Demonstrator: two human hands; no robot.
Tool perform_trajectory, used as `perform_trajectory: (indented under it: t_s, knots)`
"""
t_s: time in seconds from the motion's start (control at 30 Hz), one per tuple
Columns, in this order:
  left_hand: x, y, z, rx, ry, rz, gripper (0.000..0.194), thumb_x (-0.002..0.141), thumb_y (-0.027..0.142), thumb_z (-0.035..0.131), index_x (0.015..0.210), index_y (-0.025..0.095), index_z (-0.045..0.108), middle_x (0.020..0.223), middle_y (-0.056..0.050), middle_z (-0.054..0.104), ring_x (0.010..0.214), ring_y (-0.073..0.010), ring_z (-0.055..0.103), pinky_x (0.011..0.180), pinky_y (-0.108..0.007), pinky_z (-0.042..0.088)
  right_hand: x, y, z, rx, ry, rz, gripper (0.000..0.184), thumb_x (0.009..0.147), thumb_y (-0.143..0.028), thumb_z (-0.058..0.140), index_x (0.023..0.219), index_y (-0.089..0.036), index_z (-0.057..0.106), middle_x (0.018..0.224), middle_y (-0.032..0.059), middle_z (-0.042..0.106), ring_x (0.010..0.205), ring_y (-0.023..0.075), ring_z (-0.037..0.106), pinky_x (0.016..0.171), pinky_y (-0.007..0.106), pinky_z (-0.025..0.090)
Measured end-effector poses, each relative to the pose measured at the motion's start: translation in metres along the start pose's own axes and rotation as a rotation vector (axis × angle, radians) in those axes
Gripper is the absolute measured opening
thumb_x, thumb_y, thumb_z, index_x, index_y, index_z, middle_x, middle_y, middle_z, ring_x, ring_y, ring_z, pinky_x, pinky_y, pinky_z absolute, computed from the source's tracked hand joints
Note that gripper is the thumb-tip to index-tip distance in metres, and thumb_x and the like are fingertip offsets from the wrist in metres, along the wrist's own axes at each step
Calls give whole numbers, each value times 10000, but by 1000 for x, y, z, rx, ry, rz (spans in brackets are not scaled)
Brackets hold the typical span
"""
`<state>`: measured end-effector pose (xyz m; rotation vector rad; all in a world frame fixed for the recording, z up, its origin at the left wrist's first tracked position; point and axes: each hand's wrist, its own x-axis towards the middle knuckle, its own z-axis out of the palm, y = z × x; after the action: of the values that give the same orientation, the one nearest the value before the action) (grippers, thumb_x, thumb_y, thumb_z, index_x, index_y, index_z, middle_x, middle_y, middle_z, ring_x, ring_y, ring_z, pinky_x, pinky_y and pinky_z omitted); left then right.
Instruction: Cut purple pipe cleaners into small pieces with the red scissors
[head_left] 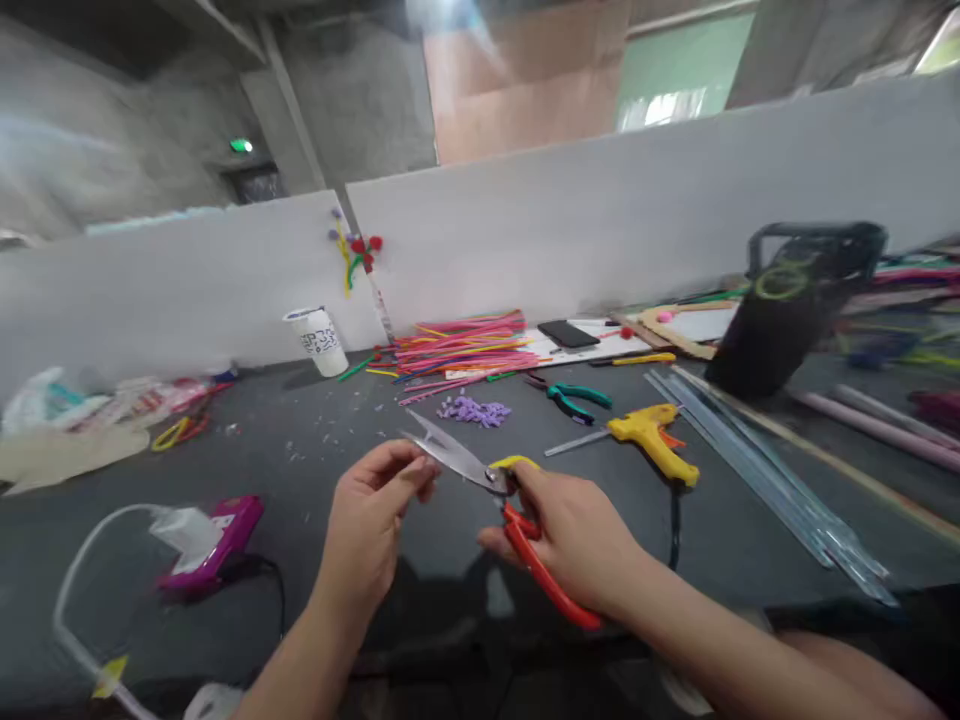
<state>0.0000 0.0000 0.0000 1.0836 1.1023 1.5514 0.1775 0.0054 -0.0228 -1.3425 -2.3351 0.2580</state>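
My right hand (571, 535) grips red-handled scissors (480, 478) with their silver blades spread apart and aimed left. My left hand (379, 512) is pinched closed right at the blades; whatever it holds is too small to make out. Both hands hover over the dark grey table (315, 455) near its front edge. A small heap of purple cut pieces (474, 410) lies just beyond the blades.
A yellow glue gun (651, 438), green-handled pliers (570, 397), a pile of pink and yellow pipe cleaners (465, 350), a paper cup (319, 340), a black phone (568, 333), clear rods (757, 470), a black container (787, 310), a magenta device (214, 540), white partition (600, 220).
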Motion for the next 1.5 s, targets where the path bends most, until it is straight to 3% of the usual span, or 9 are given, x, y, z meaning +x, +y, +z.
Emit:
perform_trajectory:
  t_s: [0.37, 1.3, 1.4, 1.5]
  knots:
    - [-5, 2, 1, -115, 12, 43, 51, 639, 165, 661, 686, 181, 650, 584, 36, 560, 534, -62, 485, 529, -171, 384, -1, 4, 9, -86, 48, -50, 423, 767, -596, 375, 782, -181, 459, 690, 34, 606, 603, 188, 571, 508, 248, 288]
    - [-1, 7, -6, -52, -14, 61, 67, 627, 152, 668, 691, 169, 662, 619, 26, 596, 556, -63, 493, 531, -166, 391, 1, 3, 10, -135, 111, -71, 414, 781, -567, 378, 697, -175, 480, 598, 37, 589, 524, 171, 549, 474, 242, 246]
    - [-1, 8, -7, -39, 2, 53, 76, 625, 155, 669, 698, 163, 651, 624, 19, 605, 556, -69, 502, 528, -173, 391, 3, 2, 7, -35, 79, -19, 385, 766, -545, 417, 653, -181, 471, 560, 17, 559, 487, 144, 509, 462, 230, 246]
    - [-2, 8, -6, 2, -49, 0, 55, 640, 165, 655, 689, 154, 634, 603, 15, 595, 547, -75, 501, 523, -180, 389, 6, 0, 3, 205, 17, 39, 324, 750, -484, 468, 623, -186, 452, 522, -21, 504, 458, 104, 443, 448, 204, 261]
